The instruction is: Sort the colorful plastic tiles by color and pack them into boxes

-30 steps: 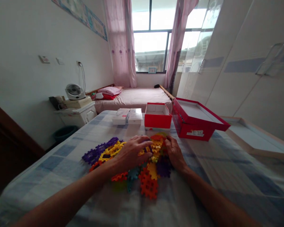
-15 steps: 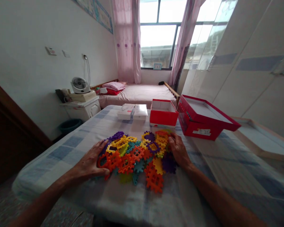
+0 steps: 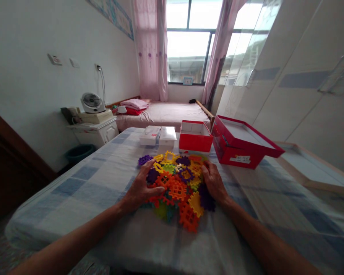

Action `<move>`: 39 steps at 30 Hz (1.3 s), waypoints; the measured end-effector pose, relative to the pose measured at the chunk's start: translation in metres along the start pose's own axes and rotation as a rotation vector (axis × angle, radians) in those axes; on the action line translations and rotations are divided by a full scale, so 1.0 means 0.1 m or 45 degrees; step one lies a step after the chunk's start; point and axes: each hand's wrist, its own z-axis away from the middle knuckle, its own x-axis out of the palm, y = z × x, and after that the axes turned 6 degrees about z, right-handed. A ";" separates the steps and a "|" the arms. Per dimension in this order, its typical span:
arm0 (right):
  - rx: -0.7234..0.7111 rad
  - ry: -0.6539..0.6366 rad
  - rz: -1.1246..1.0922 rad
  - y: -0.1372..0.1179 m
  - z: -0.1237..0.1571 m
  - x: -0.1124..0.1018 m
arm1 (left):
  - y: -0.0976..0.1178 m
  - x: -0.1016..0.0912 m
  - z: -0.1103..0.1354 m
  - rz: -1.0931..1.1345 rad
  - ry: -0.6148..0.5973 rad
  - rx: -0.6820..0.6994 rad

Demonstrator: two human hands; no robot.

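A heap of colourful interlocking plastic tiles (image 3: 177, 183) in orange, yellow, purple and green lies on a blue-and-white checked cloth (image 3: 83, 191). My left hand (image 3: 141, 187) presses flat against the heap's left side, fingers stretched out over the tiles. On the right side my right hand (image 3: 213, 182) cups the heap, its fingers lying on the tiles. Neither hand lifts a tile.
Behind the heap stand a small open red box (image 3: 195, 137), its larger red lid (image 3: 242, 143) to the right, and two white boxes (image 3: 158, 136). A white board (image 3: 312, 168) lies at far right. A nightstand with a fan (image 3: 92, 103), a bin and a bed are beyond.
My left hand has slid rightwards, pushing the spread tiles into a tighter heap. The right hand has stayed at the heap's right edge.
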 end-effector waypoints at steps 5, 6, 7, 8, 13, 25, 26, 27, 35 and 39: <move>0.049 -0.024 -0.049 -0.03 0.00 -0.02 | 0.25 0.23 -0.23 0.124 -0.041 0.014; 0.059 -0.023 -0.065 -0.03 0.01 -0.02 | 0.32 0.28 -0.28 0.112 -0.067 0.038; 0.065 -0.018 -0.084 -0.04 0.01 -0.03 | 0.38 0.36 -0.34 0.098 -0.098 0.078; 0.068 -0.011 -0.105 -0.04 0.01 -0.03 | 0.44 0.45 -0.39 0.088 -0.132 0.133; 0.062 0.017 -0.226 0.00 0.01 -0.06 | 0.63 1.02 -0.58 0.036 -0.221 0.343; 0.180 0.027 -0.214 0.00 0.01 -0.14 | -0.18 -0.27 -0.83 -0.766 0.115 -0.092; 0.183 0.030 -0.211 0.01 0.00 -0.12 | -0.35 -0.38 -0.84 -0.804 0.117 -0.248; 0.178 0.033 -0.207 0.01 0.00 -0.11 | -0.50 -0.44 -0.83 -0.793 0.094 -0.356; 0.116 0.022 -0.154 0.04 0.00 -0.09 | -0.49 -0.02 -0.78 -0.179 -0.016 -0.246; 0.105 0.023 -0.177 0.04 0.00 -0.10 | -0.19 0.24 -0.76 0.331 -0.003 -0.321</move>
